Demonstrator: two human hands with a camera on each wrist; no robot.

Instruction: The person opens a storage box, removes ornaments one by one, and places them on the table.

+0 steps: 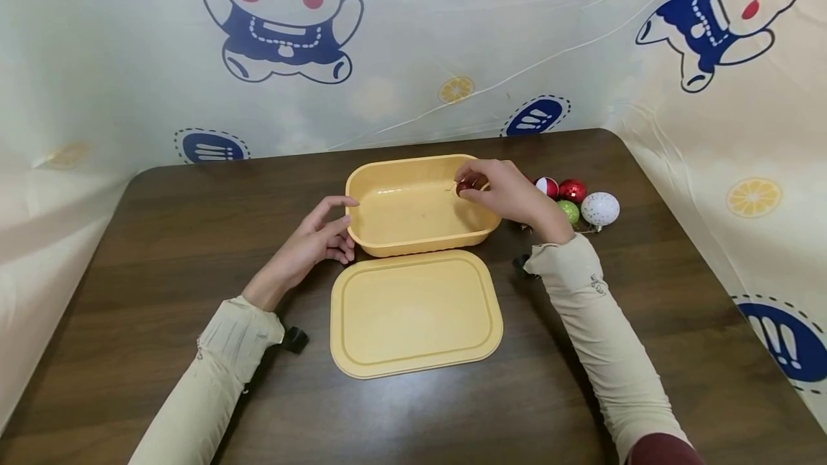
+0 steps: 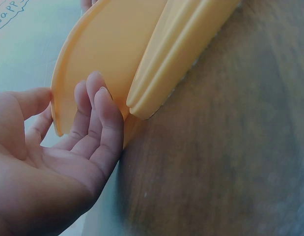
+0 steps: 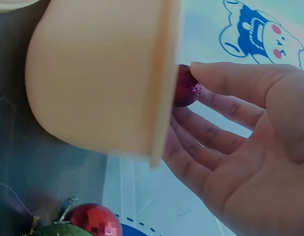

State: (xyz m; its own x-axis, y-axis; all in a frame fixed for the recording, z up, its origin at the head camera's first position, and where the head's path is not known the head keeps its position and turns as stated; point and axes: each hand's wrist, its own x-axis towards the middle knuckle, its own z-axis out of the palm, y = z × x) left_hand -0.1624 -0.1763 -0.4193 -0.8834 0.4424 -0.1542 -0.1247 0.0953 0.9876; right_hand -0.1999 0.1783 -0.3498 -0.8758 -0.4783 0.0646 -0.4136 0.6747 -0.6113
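Note:
Over the right end of the yellow plastic box (image 1: 413,244), my right hand (image 1: 507,189) pinches a small dark red glitter ball ornament (image 3: 187,86) between thumb and fingers. The box's wall hides part of the ball in the right wrist view. My left hand (image 1: 316,235) is at the left end of the box, fingertips right at the rim (image 2: 57,88). Its other fingers (image 2: 105,118) lie loosely bent beside the outer wall. A flat yellow lid (image 1: 416,314) lies on the table in front of the box.
Right of the box lie several ball ornaments: a red-and-white one (image 1: 547,186), a red one (image 1: 573,190), a green one (image 1: 568,212) and a white speckled one (image 1: 600,209). The dark wooden table (image 1: 194,235) meets a cartoon-printed curtain (image 1: 413,41) at the back.

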